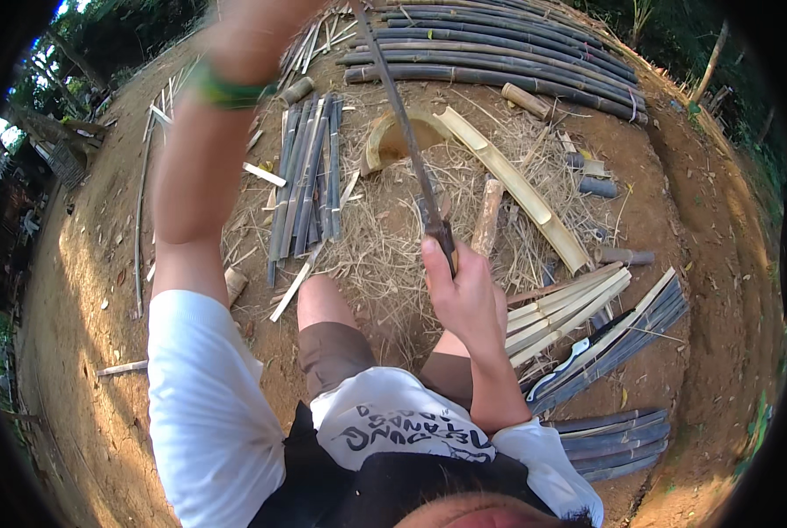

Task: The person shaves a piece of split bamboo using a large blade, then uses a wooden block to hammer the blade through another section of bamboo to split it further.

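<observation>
My right hand (465, 290) is closed around the handle of a long, dark machete (402, 114) in front of my knees. Its narrow blade slants up and to the left toward the top of the view. Raised high at the upper left is my left hand (266, 31), smeared by motion, with its fingers cut off by the frame edge. A green band circles that wrist. Beyond my right hand, a short wooden billet (488, 216) lies on the ground, near a long split bamboo half (516, 189). A curved, hollowed wooden block (384, 145) stands behind the blade.
Dark bamboo poles (499, 72) are stacked at the back. Split strips (310, 176) lie in a bundle at left. To my right are pale strips (569, 308), a saw with a white handle (569, 363) and more dark strips (618, 436). Shavings (376, 246) litter the dirt.
</observation>
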The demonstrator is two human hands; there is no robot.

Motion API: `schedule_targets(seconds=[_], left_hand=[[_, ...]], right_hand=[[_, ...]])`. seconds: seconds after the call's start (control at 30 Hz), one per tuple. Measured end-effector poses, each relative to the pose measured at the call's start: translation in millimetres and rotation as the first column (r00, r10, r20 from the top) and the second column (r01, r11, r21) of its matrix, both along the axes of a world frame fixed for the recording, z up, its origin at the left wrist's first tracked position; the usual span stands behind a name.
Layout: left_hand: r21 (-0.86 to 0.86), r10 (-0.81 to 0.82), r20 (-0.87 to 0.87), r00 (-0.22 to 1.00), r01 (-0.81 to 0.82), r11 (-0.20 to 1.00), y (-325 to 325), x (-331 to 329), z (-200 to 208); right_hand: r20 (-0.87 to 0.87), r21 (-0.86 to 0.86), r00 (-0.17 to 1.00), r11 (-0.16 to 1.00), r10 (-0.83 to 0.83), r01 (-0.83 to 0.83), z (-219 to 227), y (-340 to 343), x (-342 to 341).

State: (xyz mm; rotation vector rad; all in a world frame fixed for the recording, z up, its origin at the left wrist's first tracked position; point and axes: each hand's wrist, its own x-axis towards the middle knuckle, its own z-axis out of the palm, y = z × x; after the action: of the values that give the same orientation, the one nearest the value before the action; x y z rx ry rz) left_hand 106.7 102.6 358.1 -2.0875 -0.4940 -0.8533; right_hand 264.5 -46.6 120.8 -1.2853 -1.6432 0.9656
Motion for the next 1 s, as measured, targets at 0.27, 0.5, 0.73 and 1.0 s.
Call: schedule_targets(seconds=[0.27,0.5,0.73,1.0], left_hand=[[-0.225,0.034,-0.184,0.982,-0.076,0.971,19,-20,-33],[-0.239,0.025,0.460,0.887,0.097,0.966,30,-76,-35],[-0.747,0.660,0.595,0.458,0.619,0.243,-140,-51,-199],[-0.810,0.795,0.580,0.178,0.021,0.587,-138,-115,-244]], right_hand=[[-0.004,0.012,1.000,1.000,0.020,-0.020,-11,6,-1],[-0.075,0.045,0.994,0.996,0.076,-0.073,-27,44,-44],[-0.630,0.136,0.717,0.952,0.297,-0.275,-27,83,-132],[-0.684,-0.056,0.608,0.803,0.402,-0.594,-80,116,-140]])
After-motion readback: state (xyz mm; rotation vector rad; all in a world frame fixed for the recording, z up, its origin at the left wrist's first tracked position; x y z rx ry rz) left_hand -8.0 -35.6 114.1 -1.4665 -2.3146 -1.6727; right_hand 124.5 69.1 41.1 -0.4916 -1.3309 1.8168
